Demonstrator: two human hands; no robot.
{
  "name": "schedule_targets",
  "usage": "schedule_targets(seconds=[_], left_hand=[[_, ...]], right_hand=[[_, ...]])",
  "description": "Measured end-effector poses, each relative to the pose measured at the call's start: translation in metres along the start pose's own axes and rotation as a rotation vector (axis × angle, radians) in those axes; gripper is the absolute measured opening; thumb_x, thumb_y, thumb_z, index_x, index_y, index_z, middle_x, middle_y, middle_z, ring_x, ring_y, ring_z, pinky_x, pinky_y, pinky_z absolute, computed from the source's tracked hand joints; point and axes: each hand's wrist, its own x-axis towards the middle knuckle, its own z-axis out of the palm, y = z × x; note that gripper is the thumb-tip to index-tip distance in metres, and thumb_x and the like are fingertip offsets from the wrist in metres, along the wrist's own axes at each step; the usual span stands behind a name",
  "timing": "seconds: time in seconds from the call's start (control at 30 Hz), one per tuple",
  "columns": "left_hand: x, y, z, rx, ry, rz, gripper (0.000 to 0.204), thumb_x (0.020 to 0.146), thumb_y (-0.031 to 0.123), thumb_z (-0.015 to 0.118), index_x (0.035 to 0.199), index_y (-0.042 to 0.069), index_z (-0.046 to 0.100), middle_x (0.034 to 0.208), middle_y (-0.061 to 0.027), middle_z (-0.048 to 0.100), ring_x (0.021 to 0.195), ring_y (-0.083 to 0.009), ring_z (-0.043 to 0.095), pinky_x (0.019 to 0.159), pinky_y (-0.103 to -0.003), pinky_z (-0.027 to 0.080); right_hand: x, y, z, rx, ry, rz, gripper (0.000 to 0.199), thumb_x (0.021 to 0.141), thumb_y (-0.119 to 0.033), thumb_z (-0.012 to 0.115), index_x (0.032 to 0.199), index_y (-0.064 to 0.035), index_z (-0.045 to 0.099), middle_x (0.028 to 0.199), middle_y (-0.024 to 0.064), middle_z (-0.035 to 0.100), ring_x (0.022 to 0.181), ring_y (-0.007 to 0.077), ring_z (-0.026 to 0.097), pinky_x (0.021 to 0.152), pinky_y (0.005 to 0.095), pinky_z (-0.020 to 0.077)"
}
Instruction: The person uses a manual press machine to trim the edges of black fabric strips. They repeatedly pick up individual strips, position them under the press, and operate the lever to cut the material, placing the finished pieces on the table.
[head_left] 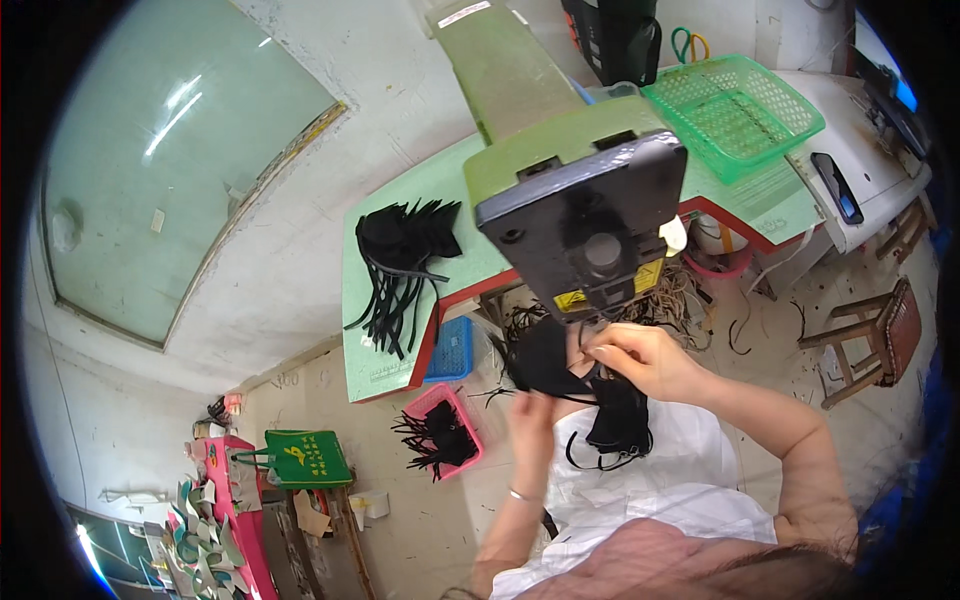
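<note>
Under the machine head, my right hand (648, 362) has its thumb and fingers pinched together on a thin black strap. The strap runs by a dark, curved black fabric piece (542, 358), just left of those fingertips. My left hand (532, 420) is at the lower edge of that piece; its fingers are smeared and partly hidden, so its grip does not show. Another black strappy piece (618, 425) lies on the white apron (670, 450) over my lap, loose straps trailing from it. The green machine (570, 140) overhangs the work, and its dark underside hides the working point.
A pile of black strappy pieces (405, 240) lies on the green tabletop (370, 370). Below are a pink basket (472, 412) of black pieces and a blue basket (450, 350). A green basket (700, 90) stands back right. A wooden stool (880, 335) is at right; scraps litter the floor.
</note>
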Motion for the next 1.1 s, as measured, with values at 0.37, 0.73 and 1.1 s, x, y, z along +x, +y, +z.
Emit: schedule_targets(seconds=[0.37, 0.73, 1.1], left_hand=[[0.289, 0.184, -0.092, 1.407, 0.74, 0.53, 0.053, 0.08, 0.03, 0.071, 0.117, -0.002, 0.051, 0.095, -0.0132, 0.056, 0.087, -0.0247, 0.053, 0.078, -0.036, 0.043], [0.021, -0.035, 0.004, 1.358, -0.665, 0.233, 0.049, 0.086, 0.043, 0.054, 0.106, -0.002, 0.06, 0.11, -0.0223, 0.058, 0.098, -0.037, 0.057, 0.083, -0.039, 0.046], [-0.019, 0.024, 0.065, 0.303, -0.439, -0.065, 0.028, 0.081, 0.009, 0.068, 0.106, -0.001, 0.059, 0.083, -0.0018, 0.058, 0.077, -0.0087, 0.053, 0.07, -0.023, 0.043]], right_hand=[[-0.131, 0.147, 0.031, -0.463, -0.277, 0.615, 0.048, 0.084, -0.048, 0.058, 0.087, -0.0004, 0.061, 0.076, 0.0137, 0.065, 0.072, 0.027, 0.063, 0.065, 0.0355, 0.0481], [-0.147, 0.153, 0.052, 0.27, -0.051, 0.728, 0.031, 0.086, -0.028, 0.065, 0.074, -0.0016, 0.055, 0.06, 0.001, 0.057, 0.054, 0.0076, 0.052, 0.05, 0.0232, 0.0394], [-0.1, 0.074, 0.002, 1.187, -0.051, 0.771, 0.02, 0.095, -0.021, 0.047, 0.09, -0.0024, 0.053, 0.064, 0.0064, 0.054, 0.045, 0.0173, 0.051, 0.038, 0.0267, 0.0367]])
